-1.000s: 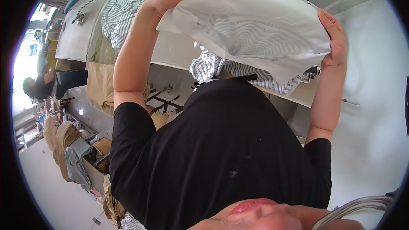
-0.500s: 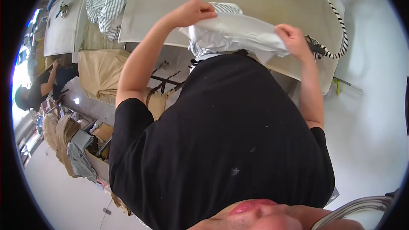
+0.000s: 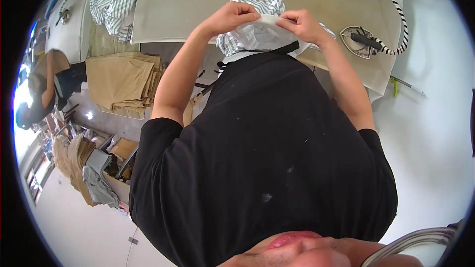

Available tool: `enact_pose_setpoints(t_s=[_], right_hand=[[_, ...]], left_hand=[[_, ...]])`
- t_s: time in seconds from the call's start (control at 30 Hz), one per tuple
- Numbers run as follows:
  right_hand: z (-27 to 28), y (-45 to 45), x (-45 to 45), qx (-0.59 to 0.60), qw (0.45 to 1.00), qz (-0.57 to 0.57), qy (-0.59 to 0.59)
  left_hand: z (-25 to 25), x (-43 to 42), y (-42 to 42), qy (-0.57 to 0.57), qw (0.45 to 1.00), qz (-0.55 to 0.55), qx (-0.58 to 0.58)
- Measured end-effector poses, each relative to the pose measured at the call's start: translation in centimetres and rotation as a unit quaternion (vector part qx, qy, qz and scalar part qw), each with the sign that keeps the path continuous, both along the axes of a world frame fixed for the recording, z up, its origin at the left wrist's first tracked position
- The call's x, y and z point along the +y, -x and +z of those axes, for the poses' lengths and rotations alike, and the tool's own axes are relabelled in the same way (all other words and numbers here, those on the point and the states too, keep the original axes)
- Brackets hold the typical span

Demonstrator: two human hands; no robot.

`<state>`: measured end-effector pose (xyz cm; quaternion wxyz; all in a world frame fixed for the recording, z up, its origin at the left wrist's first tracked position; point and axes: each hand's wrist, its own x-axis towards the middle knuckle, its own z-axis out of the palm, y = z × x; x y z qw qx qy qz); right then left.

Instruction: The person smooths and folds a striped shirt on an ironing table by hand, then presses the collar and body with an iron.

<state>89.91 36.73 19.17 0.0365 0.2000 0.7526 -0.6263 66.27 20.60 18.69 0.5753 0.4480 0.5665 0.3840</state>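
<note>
Fabric (image 3: 268, 19) was pinched in the left hand (image 3: 230, 18) and right hand (image 3: 308, 26); right of them, an iron (image 3: 365, 41) sat on the desk (image 3: 319, 0).

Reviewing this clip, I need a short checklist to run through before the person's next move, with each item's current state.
1. Left hand has the white cloth: ok, fingers pinch its edge.
2. Right hand has it too: ok, pinching the same edge a little farther right.
3. White cloth smooth: not ok, it is bunched and folded below the hands.
4. Iron clear of the hands: ok, it sits apart on the table, to the right.
5. Iron's cord clear of the white cloth: ok, it curves along the right side.
6. Iron hot: cannot tell, nothing visible shows it.
</note>
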Motion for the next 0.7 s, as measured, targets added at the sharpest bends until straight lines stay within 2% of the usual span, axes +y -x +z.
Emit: enact_pose_setpoints(t_s=[0.13, 0.4, 0.7], right_hand=[[2.8, -0.6, -1.3, 0.001, 0.998, 0.045, 0.032], [5.0, -1.4, -1.7, 0.014, 0.998, 0.037, 0.048], [5.7, -1.4, -2.1, 0.015, 0.999, 0.034, 0.031]], left_hand=[[2.9, -1.1, -0.5, -0.007, 0.995, -0.067, 0.072], [3.8, -2.1, -1.2, -0.019, 0.998, -0.062, 0.004], [4.5, -2.3, -1.4, -0.020, 0.997, -0.080, -0.010]])
